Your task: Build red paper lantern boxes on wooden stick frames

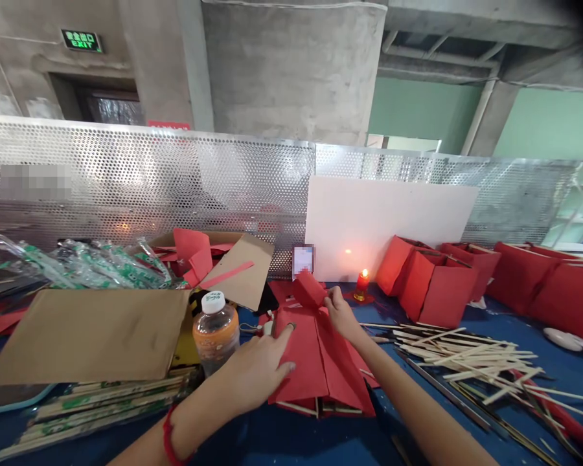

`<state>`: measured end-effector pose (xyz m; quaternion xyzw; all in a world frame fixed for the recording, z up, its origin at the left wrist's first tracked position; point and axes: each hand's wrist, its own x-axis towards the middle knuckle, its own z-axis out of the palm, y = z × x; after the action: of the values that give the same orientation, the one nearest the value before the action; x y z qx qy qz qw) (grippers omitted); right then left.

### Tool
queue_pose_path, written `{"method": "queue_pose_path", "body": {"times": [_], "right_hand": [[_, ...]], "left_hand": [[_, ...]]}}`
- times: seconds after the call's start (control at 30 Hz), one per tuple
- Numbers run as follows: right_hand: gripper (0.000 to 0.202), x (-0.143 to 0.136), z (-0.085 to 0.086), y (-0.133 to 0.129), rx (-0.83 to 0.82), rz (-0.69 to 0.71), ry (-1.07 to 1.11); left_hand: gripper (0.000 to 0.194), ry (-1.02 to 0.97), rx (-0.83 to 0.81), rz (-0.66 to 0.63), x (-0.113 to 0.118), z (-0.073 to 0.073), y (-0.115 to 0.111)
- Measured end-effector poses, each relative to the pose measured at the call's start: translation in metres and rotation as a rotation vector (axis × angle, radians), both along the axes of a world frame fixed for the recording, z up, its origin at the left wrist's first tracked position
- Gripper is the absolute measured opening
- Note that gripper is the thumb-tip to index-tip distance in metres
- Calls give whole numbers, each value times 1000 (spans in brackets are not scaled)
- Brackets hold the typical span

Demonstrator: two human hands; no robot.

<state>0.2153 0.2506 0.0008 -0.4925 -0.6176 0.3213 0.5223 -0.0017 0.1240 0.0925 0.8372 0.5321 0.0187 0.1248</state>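
In front of me on the blue table lies a red paper lantern [311, 359] with thin wooden sticks at its near edge. My left hand [257, 369] rests against its left side, index finger and thumb spread on the red paper. At the far end a red paper piece [309, 289] stands up. My right hand [341, 312] pinches that piece at its right edge, fingers closed. Whether the piece is joined to the lantern cannot be made out. A clear bottle with an orange label [216, 330] stands just left of my left hand.
A lit red candle [362, 286] burns close beyond my right hand. Several red paper lanterns [437, 288] stand at the right, behind loose wooden sticks [466, 356]. Left are cardboard [87, 333] and wrapped chopsticks [107, 404]. A perforated metal screen [252, 175] borders the back.
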Motion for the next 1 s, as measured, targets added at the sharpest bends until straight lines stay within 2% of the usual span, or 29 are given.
{"method": "queue_pose_path", "body": {"times": [0.13,0.3,0.43,0.6,0.67,0.73,0.8,0.87,0.93,1.0], "right_hand": [[29,0,-13,1,54,-6,-65],[28,-7,-6,-2,148,-92,-10],[27,-14,17,-13,273,-196,119],[26,-20,70,-58,466,-226,311],[22,-24,89,-84,535,-195,371],[19,-29,101,-111,622,-162,415],[20,-34,105,-133,725,-108,435],[16,-38,105,-151,892,43,400],[15,-39,106,-163,1056,169,274],[17,-38,108,-170,1140,238,105]], "left_hand": [[67,-16,-49,-13,-4,-2,2],[67,-63,-108,-33,-10,-2,1],[78,-138,-129,-65,-9,6,-7],[86,-337,-36,29,-8,26,-21],[90,-393,63,64,-14,32,-23],[90,-426,197,35,-24,36,-24],[81,-459,323,-72,-36,41,-25],[73,-503,400,-182,-46,48,-28],[63,-520,383,-206,-51,58,-33],[40,-471,291,-191,-51,71,-38]]}}
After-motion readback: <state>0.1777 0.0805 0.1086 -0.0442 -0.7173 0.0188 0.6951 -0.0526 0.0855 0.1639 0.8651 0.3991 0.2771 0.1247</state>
